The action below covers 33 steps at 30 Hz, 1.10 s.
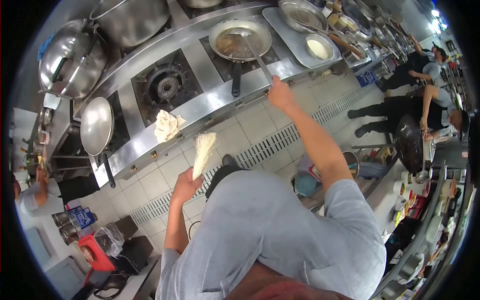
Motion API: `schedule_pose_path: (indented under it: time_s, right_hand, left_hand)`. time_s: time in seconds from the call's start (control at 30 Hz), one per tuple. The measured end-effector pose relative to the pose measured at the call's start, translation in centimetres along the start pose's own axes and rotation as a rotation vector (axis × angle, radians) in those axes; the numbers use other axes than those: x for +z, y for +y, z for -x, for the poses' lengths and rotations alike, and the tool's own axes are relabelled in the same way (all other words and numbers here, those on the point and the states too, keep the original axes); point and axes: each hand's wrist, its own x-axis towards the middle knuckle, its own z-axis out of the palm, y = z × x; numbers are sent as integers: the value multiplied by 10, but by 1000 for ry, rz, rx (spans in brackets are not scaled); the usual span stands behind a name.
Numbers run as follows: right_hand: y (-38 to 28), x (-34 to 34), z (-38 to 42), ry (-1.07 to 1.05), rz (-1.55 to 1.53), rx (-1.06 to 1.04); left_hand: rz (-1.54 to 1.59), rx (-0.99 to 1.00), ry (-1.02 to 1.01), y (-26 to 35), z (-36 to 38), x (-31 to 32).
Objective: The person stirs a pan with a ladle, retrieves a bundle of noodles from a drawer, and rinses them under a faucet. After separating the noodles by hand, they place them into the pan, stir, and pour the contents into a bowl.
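My right hand (281, 93) is closed around the long handle of a metal ladle (259, 61). The ladle's bowl lies in a frying pan (216, 46) with brownish liquid in it, on a burner at the back of the view. My left hand (186, 186) grips the narrow end of a brush with pale bristles (203, 154), probably a bamboo wok brush, held in front of the stove edge with its bristles flared away from me. Just beyond the brush, a crumpled cream-coloured cloth (167, 126) lies on the stove's steel front edge.
An uncovered burner (166, 87) sits left of the pan. Another frying pan (97, 125) and large pots (131, 22) stand farther left. A metal tray (285, 37) with bowls is at the right. Co-workers (395, 112) stand at the far right; another person (37, 192) is at left.
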Motion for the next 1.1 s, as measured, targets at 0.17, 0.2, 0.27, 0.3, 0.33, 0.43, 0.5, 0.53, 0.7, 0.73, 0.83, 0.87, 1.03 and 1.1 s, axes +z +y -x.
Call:
schedule_pose_path:
  time_s: [0.17,0.2,0.27,0.3,0.33,0.43,0.5,0.53,0.7,0.73,0.83,0.87,1.03,1.1]
  right_hand:
    - [28,-33,2,16,-299,-207]
    - [32,-40,6,-1,-337,-211]
    - [43,-51,13,-30,-410,-230]
    - [45,-57,15,-60,-442,-216]
    - [46,-63,18,-90,-473,-200]
    - [44,-83,23,-205,-580,-106]
    - [48,-90,20,-247,-682,-77]
    - [50,-93,20,-233,-647,-105]
    - [78,-97,1,-173,-489,-194]
    - [72,-106,2,-206,-474,-164]
    - [61,-127,-2,-360,-468,-71]
    - [72,-115,-7,-326,-445,-139]
    - [80,-109,-16,-198,-366,-366]
    - [89,-98,-23,-94,-346,-489]
  left_hand:
    - [26,-37,118,16,-7,-15]
    - [6,-30,148,25,-5,-17]
    - [69,-44,203,29,-6,-17]
    - [103,-52,229,30,-6,-15]
    - [111,-49,247,31,-8,-14]
    - [104,-79,304,42,-10,-8]
    - [152,-98,341,56,-10,-1]
    - [167,-105,354,59,-10,0]
    - [248,-110,406,80,-18,10]
    - [267,-104,413,84,-21,13]
    - [257,-117,419,95,-24,18]
    - [242,-125,418,99,-25,19]
    - [155,-118,380,111,-34,17]
    - [127,-99,377,112,-41,10]
